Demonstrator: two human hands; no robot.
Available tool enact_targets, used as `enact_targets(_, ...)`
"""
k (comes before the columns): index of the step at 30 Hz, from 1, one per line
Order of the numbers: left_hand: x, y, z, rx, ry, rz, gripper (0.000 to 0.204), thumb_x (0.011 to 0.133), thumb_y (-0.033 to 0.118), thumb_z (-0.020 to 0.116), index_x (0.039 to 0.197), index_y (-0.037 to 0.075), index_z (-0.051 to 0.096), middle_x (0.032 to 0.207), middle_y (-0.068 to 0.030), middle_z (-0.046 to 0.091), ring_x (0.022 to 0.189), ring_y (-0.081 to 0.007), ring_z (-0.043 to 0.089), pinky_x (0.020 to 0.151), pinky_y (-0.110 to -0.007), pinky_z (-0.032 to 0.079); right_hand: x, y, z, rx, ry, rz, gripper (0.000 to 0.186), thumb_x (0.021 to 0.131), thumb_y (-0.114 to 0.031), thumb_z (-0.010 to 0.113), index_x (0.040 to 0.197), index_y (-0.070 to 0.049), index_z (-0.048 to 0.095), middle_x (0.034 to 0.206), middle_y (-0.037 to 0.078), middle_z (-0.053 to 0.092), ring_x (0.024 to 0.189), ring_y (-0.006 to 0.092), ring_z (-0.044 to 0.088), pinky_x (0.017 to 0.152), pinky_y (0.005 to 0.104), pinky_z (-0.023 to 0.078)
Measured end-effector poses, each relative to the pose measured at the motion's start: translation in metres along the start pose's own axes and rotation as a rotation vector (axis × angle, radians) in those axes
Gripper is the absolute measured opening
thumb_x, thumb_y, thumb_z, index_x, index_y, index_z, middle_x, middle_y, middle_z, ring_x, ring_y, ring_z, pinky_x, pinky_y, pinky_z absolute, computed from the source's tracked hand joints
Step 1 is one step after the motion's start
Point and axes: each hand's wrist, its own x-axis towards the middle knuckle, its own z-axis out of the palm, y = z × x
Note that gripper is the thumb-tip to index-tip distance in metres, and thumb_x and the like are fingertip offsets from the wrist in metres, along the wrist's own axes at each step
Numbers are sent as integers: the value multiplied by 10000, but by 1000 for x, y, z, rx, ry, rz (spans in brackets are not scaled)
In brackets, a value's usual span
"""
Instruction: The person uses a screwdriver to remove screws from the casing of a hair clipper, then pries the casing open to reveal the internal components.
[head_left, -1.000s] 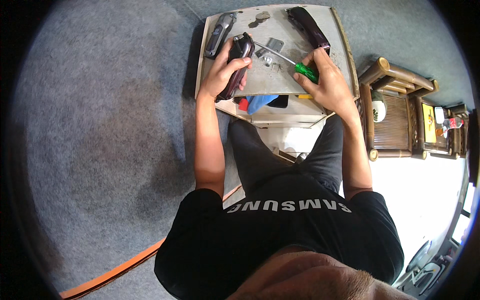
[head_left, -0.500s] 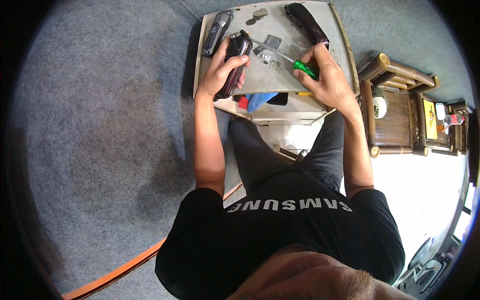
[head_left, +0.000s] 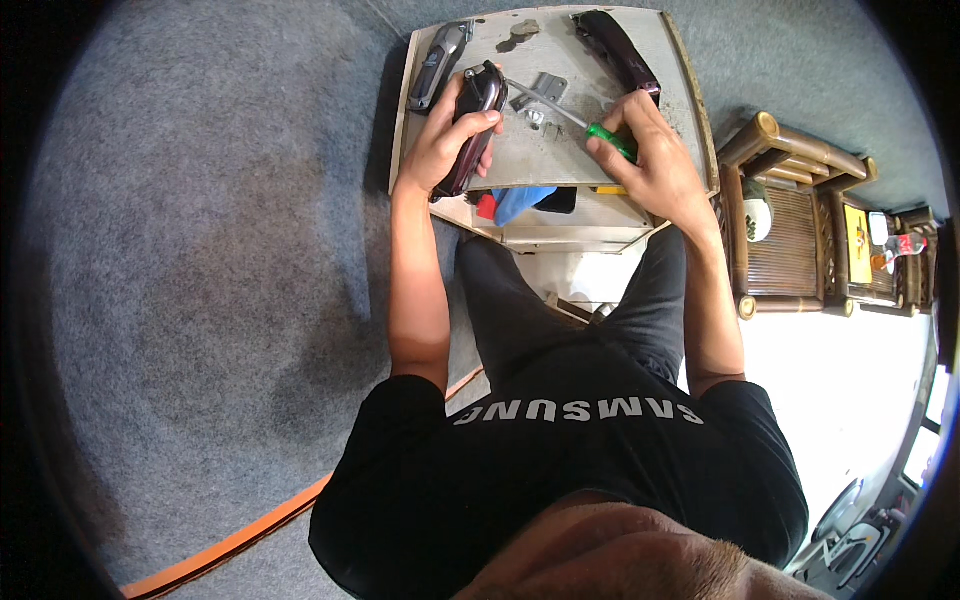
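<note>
- Head view: grey carpet (head_left: 230,200) spreads to the left of the left hand (head_left: 440,150); a bamboo seat (head_left: 790,240) stands past the right hand (head_left: 655,155), well apart from it.
- The table (head_left: 570,172) lies beneath both hands, slightly lower in view than half a second ago. Its left edge runs near the left hand, its right edge just past the right one, and its pale top shows between them down to the near edge.
- Under that near edge, between the wrists, an open compartment (head_left: 605,215) holds a blue cloth (head_left: 522,204).
- The left hand grips the maroon clipper (head_left: 484,96), thumb across its body, the same hold as in the earlier frames.
- A dark clipper (head_left: 620,55) lies ahead of the right hand; a grey clipper (head_left: 438,68) lies just beyond the left.
- The right hand is closed around the green handle of the screwdriver (head_left: 610,139), as before. Its shaft spans the room between the hands, tip at the maroon clipper's upper right side; whether they touch, I cannot tell.
- Between the hands, a metal plate (head_left: 548,87) lies just beyond the shaft, small silver parts (head_left: 535,118) on its nearer side.
</note>
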Motion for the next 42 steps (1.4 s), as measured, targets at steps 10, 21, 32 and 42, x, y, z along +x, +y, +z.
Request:
enact_targets(10, 0, -1, 0, -7, -13, 8, 587, 956, 269, 654, 1484, 91, 473, 930, -92, 630, 560, -146, 613, 486, -292, 511, -3, 4, 5, -42, 4, 25, 346, 983, -325, 709, 978, 21, 694, 957, 169, 617, 944, 389, 647, 832, 478, 517)
enact_targets(21, -1, -4, -2, -10, 0, 6, 577, 953, 256, 662, 1470, 81, 475, 911, -92, 636, 552, -146, 615, 480, -292, 507, 0, -7, -3, -54, -85, 147, 356, 963, -310, 744, 1058, 14, 632, 1027, 160, 616, 975, 367, 667, 844, 457, 525)
enact_targets(32, -1, -2, 0, -6, -10, 7, 596, 952, 255, 658, 1496, 95, 474, 924, -91, 637, 562, -140, 611, 484, -286, 511, -1, -3, 1, -60, -1, 67, 353, 984, -328, 731, 1025, 20, 681, 1014, 171, 623, 980, 383, 659, 854, 474, 524)
enact_targets(42, -1, -1, 0, 0, -7, 14, 596, 951, 265, 657, 1494, 97, 477, 918, -86, 642, 570, -139, 612, 490, -290, 515, -2, 14, 6, -73, 3, -108, 366, 972, -321, 749, 1028, 20, 627, 1001, 160, 598, 964, 388, 650, 835, 472, 519)
